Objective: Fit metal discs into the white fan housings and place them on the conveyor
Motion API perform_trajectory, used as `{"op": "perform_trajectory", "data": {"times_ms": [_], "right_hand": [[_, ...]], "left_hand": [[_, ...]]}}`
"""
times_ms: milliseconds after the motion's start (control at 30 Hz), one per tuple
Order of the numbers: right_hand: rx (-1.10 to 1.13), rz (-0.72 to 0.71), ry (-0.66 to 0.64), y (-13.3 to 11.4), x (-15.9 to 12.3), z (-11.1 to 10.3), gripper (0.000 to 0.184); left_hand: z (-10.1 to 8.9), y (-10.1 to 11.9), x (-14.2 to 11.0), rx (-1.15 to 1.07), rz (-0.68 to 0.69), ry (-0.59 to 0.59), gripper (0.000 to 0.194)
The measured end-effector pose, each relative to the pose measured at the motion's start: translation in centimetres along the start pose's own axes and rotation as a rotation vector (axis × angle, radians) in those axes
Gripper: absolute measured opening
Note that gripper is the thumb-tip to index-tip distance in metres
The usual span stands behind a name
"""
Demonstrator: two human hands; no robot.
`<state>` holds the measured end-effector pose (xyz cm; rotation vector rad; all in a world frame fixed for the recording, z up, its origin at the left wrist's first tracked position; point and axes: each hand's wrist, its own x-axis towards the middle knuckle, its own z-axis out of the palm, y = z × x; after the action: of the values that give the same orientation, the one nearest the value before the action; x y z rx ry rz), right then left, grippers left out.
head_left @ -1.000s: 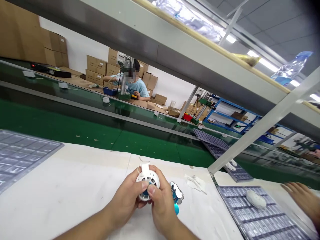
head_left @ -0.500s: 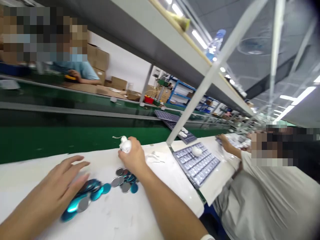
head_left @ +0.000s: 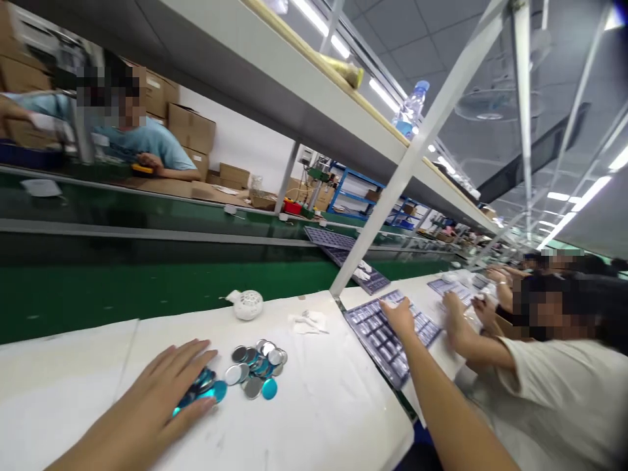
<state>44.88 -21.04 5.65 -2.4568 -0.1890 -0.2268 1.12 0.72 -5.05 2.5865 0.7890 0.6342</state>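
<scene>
No legible text, no readable labels, numbers or signs

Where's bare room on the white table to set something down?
Between the disc pile and the tray, nearer than the white scrap; also left of the left hand. It's crowded under that hand, with more discs, and around the right hand.

discs (head_left: 252, 389): roughly twenty, some hidden | perforated white ball (head_left: 248, 305): 1 | bottle (head_left: 412, 110): 1
</scene>
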Motion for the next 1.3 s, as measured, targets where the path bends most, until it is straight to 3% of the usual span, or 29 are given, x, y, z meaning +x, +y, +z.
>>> {"op": "perform_trajectory", "data": {"times_ms": [67, 200, 267, 333, 400, 433, 500, 567, 633, 733, 800, 967, 1100, 1167, 1300], "right_hand": [[0.013, 0.027, -0.013, -0.1, -0.3, 0.1, 0.044], [0.138, -0.1, -0.065, -3.2, -4.4, 0.3, 0.076], [0.241, -0.26, -0.157, -5.6, -9.2, 1.0, 0.084], [0.358, -0.45, -0.326, -8.3, -15.8, 2.2, 0.085], [0.558, -0.654, -0.581, -10.8, -22.6, 3.2, 0.09], [0.63, -0.711, -0.673, -11.9, -25.5, 3.7, 0.088], [0.706, -0.753, -0.825, -13.7, -29.0, 4.5, 0.08], [0.752, -0.687, -0.912, -15.1, -29.3, 5.6, 0.06], [0.754, -0.604, -0.942, -15.9, -27.2, 7.4, 0.043], [0.69, -0.606, -0.91, -16.2, -23.6, 10.3, 0.041], [0.676, -0.655, -0.909, -15.9, -22.7, 11.2, 0.038], [0.537, -0.883, -1.072, -15.5, -26.2, 9.1, 0.016], [0.125, -1.22, -1.039, -15.7, -29.2, 7.2, 0.012], [0.051, -1.25, -0.998, -15.7, -29.5, 7.1, 0.011], [0.191, -1.241, -1.023, -15.3, -28.7, 7.6, 0.014]], "left_hand": [[-1.5, 1.1, -0.1, -0.099, -0.093, -0.014, 0.052], [-5.1, 3.2, -0.4, -0.332, -0.13, 0.206, 0.041], [-6.4, 4.4, -0.6, -0.548, -0.189, 0.187, 0.038], [-7.2, 5.6, -0.7, -0.933, -0.303, 0.01, 0.04], [-7.5, 6.7, -0.8, -1.4, -0.385, -0.177, 0.042], [-7.5, 7.1, -0.8, -1.601, -0.404, -0.218, 0.043], [-7.5, 7.4, -0.6, -1.834, -0.457, -0.163, 0.044], [-7.5, 6.9, -0.4, -1.874, -0.544, -0.038, 0.044], [-7.6, 5.8, -0.1, -1.85, -0.607, 0.1, 0.041], [-7.5, 4.3, 0.3, -1.821, -0.623, 0.279, 0.034], [-7.4, 3.6, 0.5, -1.806, -0.621, 0.344, 0.033], [-6.7, 3.2, 0.5, -1.776, -0.61, 0.402, 0.035], [-6.8, 3.4, 0.3, -1.746, -0.618, 0.414, 0.035], [-6.9, 3.5, 0.2, -1.73, -0.625, 0.413, 0.035], [-7.1, 3.8, 0.4, -1.701, -0.635, 0.397, 0.035]]}}
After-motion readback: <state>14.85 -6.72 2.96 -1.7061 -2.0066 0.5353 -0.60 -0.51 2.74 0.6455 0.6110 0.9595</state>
